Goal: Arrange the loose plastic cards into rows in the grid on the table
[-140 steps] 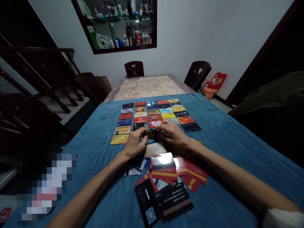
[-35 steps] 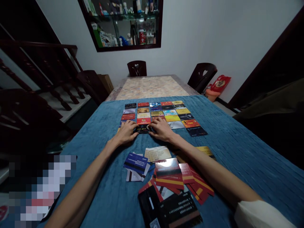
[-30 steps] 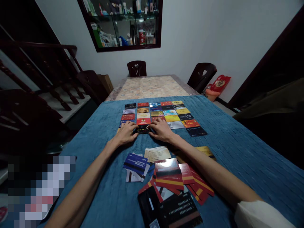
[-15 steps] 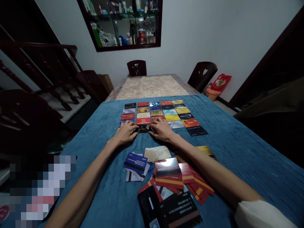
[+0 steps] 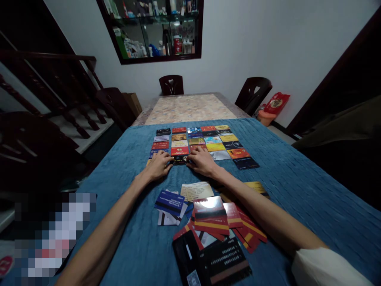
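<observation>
A black card (image 5: 179, 160) with gold and white print lies flat at the near end of the second column of a card grid. My left hand (image 5: 158, 164) grips its left edge, fingers curled, partly covering the blue card (image 5: 154, 152) beside it. At the right edge of the black card, my right hand (image 5: 203, 163) pinches with thumb and fingers and hides part of the third column. Directly beyond it lies a red card (image 5: 179, 151). Closer to me is a loose pile with red cards (image 5: 211, 226), black cards (image 5: 224, 260) and a blue card (image 5: 170, 201).
A blue cloth (image 5: 125, 222) covers the near part of the table, with patterned tabletop (image 5: 190, 107) beyond. Dark chairs (image 5: 172, 85) stand around it. At the far right of the grid lies a dark card (image 5: 246, 163). A gold card (image 5: 256, 188) lies beside my right forearm.
Both hands stay at the black card's two sides with almost no movement. The whole view has shifted very slightly.
</observation>
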{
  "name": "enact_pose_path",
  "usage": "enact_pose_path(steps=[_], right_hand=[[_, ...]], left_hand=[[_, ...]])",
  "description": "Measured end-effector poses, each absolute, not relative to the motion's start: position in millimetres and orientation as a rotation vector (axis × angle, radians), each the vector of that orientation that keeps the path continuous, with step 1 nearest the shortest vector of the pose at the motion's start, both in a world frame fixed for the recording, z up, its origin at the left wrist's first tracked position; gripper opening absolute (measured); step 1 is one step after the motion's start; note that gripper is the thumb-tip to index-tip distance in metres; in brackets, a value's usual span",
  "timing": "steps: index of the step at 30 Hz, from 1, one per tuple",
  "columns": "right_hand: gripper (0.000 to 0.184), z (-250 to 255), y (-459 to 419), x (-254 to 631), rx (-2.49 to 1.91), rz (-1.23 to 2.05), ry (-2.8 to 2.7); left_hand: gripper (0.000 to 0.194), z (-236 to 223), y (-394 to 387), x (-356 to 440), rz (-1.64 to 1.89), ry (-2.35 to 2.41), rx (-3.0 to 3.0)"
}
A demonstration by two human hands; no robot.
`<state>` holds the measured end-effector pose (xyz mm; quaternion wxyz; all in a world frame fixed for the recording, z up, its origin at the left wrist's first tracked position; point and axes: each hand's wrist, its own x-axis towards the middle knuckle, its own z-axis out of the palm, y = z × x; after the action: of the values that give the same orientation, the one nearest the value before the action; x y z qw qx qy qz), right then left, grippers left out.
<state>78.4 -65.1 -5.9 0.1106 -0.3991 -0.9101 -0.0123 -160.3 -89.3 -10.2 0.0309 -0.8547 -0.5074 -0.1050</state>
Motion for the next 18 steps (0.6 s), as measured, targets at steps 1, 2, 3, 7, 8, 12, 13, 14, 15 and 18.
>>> enact_pose_path(steps=[1,2,3,7,8,12,13,14,15,18], right_hand=[[0.027,-5.5,-65.2,78.3,-1.175,-0.041,-2.677],[0.027,-5.1,-65.4,78.2,-1.178,-0.045,-2.682],[0.027,-4.7,-65.6,78.2,-1.181,-0.049,-2.686],[0.028,-4.4,-66.0,78.2,-1.174,-0.066,-2.688],[0.027,-4.7,-65.9,78.2,-1.171,-0.071,-2.685],[0.027,-6.6,-65.1,77.9,-1.164,-0.071,-2.678],[0.027,-7.0,-65.0,77.8,-1.168,-0.068,-2.677],[0.027,-7.3,-64.9,77.6,-1.172,-0.065,-2.676],[0.027,-7.3,-65.0,77.6,-1.178,-0.065,-2.675],[0.028,-5.9,-66.2,77.9,-1.174,-0.074,-2.685]], left_hand=[[0.029,-10.3,-89.6,-160.0,-0.328,-1.557,-2.635],[0.029,-10.5,-89.8,-159.8,-0.335,-1.552,-2.636],[0.028,-10.9,-89.9,-159.8,-0.342,-1.547,-2.638],[0.028,-12.6,-89.2,-160.8,-0.374,-1.534,-2.641],[0.028,-13.0,-88.9,-161.2,-0.379,-1.532,-2.642],[0.027,-13.1,-88.9,-160.9,-0.373,-1.531,-2.638],[0.027,-12.6,-89.2,-160.3,-0.361,-1.535,-2.632],[0.027,-11.9,-89.8,-159.6,-0.347,-1.542,-2.625],[0.026,-11.0,-90.4,-158.8,-0.332,-1.550,-2.618],[0.025,-7.1,-92.9,-156.3,-0.301,-1.557,-2.600]])
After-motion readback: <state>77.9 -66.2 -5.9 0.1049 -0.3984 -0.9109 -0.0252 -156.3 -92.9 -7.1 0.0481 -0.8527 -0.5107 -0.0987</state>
